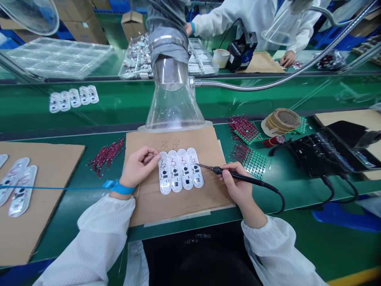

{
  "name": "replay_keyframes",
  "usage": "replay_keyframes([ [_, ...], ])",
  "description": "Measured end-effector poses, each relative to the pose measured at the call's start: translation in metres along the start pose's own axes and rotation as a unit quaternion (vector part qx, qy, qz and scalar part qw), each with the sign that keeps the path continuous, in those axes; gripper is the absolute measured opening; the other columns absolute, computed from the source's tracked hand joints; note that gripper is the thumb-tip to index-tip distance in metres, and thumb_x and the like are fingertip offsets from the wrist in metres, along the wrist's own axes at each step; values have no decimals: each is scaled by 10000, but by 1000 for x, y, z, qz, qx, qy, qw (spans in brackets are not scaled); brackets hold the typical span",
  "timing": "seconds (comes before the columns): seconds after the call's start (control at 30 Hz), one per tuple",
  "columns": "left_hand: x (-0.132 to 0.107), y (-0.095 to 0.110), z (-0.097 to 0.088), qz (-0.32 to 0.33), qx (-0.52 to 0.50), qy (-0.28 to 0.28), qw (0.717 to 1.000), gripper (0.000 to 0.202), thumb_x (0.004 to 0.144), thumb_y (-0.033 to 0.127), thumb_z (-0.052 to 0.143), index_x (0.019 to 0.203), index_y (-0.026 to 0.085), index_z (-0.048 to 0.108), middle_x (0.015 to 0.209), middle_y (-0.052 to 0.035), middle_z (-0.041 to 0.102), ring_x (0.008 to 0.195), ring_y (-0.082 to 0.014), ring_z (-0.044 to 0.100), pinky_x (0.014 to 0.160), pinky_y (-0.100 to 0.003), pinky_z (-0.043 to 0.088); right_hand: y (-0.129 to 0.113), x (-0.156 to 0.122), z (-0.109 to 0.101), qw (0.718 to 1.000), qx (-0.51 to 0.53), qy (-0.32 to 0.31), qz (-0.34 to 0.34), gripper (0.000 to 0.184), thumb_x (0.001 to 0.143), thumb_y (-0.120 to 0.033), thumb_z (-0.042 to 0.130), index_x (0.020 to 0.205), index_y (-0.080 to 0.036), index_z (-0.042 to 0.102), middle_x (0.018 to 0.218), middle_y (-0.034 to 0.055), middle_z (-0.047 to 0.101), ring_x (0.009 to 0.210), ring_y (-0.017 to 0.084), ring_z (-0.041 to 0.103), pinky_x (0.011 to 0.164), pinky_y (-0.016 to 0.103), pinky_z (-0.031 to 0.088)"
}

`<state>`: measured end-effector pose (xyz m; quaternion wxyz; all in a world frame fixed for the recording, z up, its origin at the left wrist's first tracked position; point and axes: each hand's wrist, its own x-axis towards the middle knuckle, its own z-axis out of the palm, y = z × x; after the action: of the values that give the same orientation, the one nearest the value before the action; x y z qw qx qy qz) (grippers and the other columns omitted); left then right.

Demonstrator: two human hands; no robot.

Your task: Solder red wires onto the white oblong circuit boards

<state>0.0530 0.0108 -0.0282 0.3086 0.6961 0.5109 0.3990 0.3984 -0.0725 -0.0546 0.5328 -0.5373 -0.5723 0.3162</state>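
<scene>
In the head view, the person's left hand (pixel 137 167) sat at the near side of a row of four white oblong circuit boards (pixel 181 171), its fingers (pixel 150 155) pinched on a fine wire (pixel 154 155) that reached toward the boards. A blue wrist strap (pixel 122 188) circled that wrist. The right hand (pixel 236 186) was clenched around a black soldering iron (pixel 238 177), whose tip lay just beside the rightmost board. The boards lay on a cardboard sheet (pixel 178 206) on the green desk (pixel 294 194), just nearer than a clear fume funnel (pixel 174 107).

To the right, dark red wires stood in two green perforated boards (pixel 245 131). A roll of tape (pixel 281 121) lay beyond them, and a black electronic unit (pixel 327 153) lay further right. To the left lay a loose pile of red wires (pixel 106 155), then a second cardboard sheet (pixel 38 206) carrying more white boards (pixel 19 190).

On the far desk, clear compartment trays (pixel 137 57) held small white parts, and another clear tray (pixel 59 57) lay to their left, its contents hard to make out. A co-worker's hand (pixel 287 58) rested at far right.
</scene>
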Motion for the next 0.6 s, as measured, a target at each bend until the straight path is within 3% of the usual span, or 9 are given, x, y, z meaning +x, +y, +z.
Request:
replay_keyframes([
  [0.27,0,-1,1,1,7,-11,1000,143,941,312,702,878,184,713,620,87,355,559,-105,394,597,-247,365,-4,-1,0,1000,-8,6,-20,220,1068,-475,731,1027,-260,751,835,13,765,660,177,722,609,304,580],
  [0.47,0,-3,-2,1,-13,18,1000,109,930,281,703,867,193,692,636,80,369,577,-108,376,598,-243,356,-15,-1,12,995,18,84,-52,247,1101,-482,674,992,-263,699,774,-15,705,614,158,665,602,297,545],
  [0.6,1,-3,-2,0,-16,12,1000,108,933,286,703,879,193,691,639,80,369,580,-109,375,604,-244,363,-7,0,18,997,6,67,-37,271,1094,-489,682,960,-254,700,782,-10,706,606,156,646,582,293,514],
])
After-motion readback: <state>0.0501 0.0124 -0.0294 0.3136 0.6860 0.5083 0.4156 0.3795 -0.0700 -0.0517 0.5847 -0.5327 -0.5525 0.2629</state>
